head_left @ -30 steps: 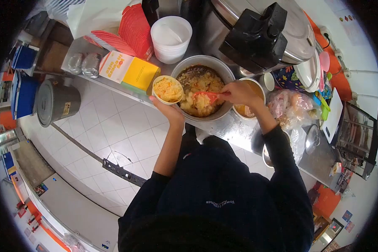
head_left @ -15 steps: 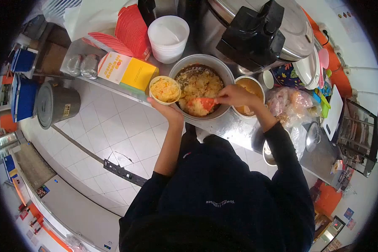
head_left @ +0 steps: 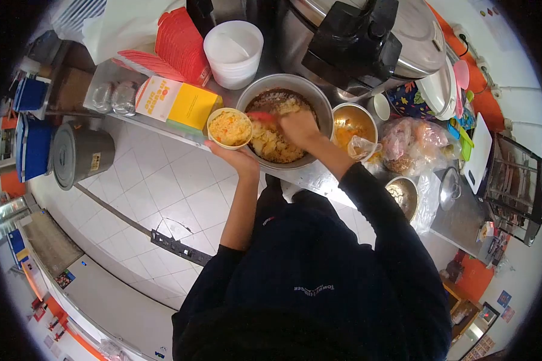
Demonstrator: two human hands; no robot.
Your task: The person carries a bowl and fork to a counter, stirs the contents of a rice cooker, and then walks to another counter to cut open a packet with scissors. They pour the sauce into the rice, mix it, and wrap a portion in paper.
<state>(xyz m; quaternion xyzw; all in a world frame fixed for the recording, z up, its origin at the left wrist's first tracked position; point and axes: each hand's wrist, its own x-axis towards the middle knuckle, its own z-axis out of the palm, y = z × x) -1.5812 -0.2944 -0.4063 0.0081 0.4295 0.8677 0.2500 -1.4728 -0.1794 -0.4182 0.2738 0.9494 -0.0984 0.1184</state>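
My left hand [head_left: 238, 159] holds up a small round tub filled with yellow-orange rice [head_left: 229, 127] at the left rim of a large metal pot [head_left: 324, 102]. Inside that pot lies more cooked rice [head_left: 274, 144], with a browned layer on the inner wall. Over the pot, my right hand [head_left: 300, 129] is closed round a red rice paddle [head_left: 262, 117], whose blade points left towards the tub. My fingers hide the paddle's handle.
A metal bowl [head_left: 367, 114] with orange food and a plastic bag stands right of the pot. White stacked tubs [head_left: 233, 54], red folded cartons [head_left: 182, 45] and a yellow-white box [head_left: 190, 111] line the left. Behind is a large steel cooker [head_left: 295, 42]; bagged food [head_left: 418, 144] lies right.
My right hand has moved left and up across the pot with the paddle, nearer the tub. The tub stays at the pot's left rim. The view has shifted slightly.
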